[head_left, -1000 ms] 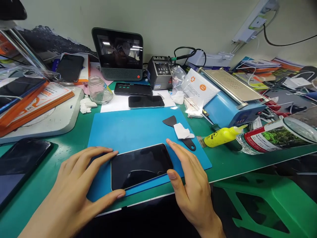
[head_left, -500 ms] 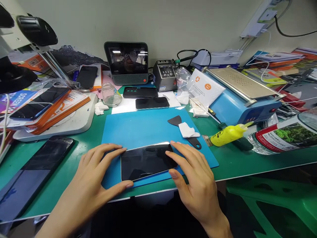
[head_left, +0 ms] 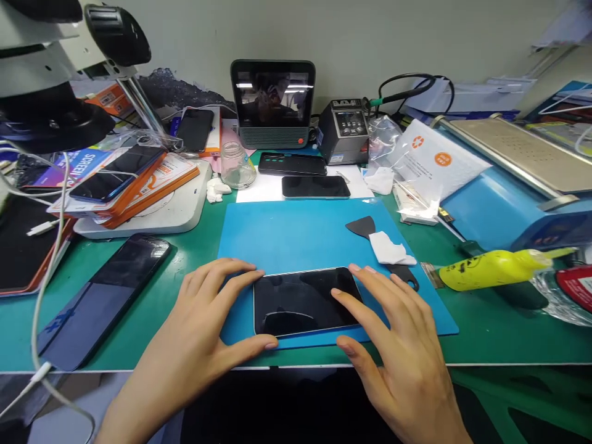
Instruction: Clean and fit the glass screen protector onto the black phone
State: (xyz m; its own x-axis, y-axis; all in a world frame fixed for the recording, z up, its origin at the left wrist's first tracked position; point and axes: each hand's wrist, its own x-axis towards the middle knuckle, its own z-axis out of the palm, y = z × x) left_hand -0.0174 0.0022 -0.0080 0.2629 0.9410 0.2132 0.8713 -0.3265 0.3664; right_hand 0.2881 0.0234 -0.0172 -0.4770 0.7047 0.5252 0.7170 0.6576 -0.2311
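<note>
A smartphone (head_left: 305, 302) with a dark, glossy screen lies face up on the blue mat (head_left: 287, 231), its long side roughly level. My left hand (head_left: 217, 327) spans its left end, fingertips at the upper left corner and thumb at the lower edge. At the right end is my right hand (head_left: 393, 336), fingers apart. Its index fingertip is over the screen near the right side, other fingertips are by the upper right corner, and the thumb is off the phone. A black spatula (head_left: 362, 227) lies beyond, partly under a crumpled white tissue (head_left: 390, 249).
A large dark phone (head_left: 106, 296) lies left, near a white cable (head_left: 50, 277). Behind the mat are two phones, a glass jar (head_left: 237, 165), a smart display (head_left: 272, 105) and a control box (head_left: 345, 132). At right are a yellow bottle (head_left: 490, 270) and a blue machine (head_left: 490, 213).
The view has turned left, so the bench things appear farther right. The smartphone lies slightly more level. Both hands keep nearly the same pose around it.
</note>
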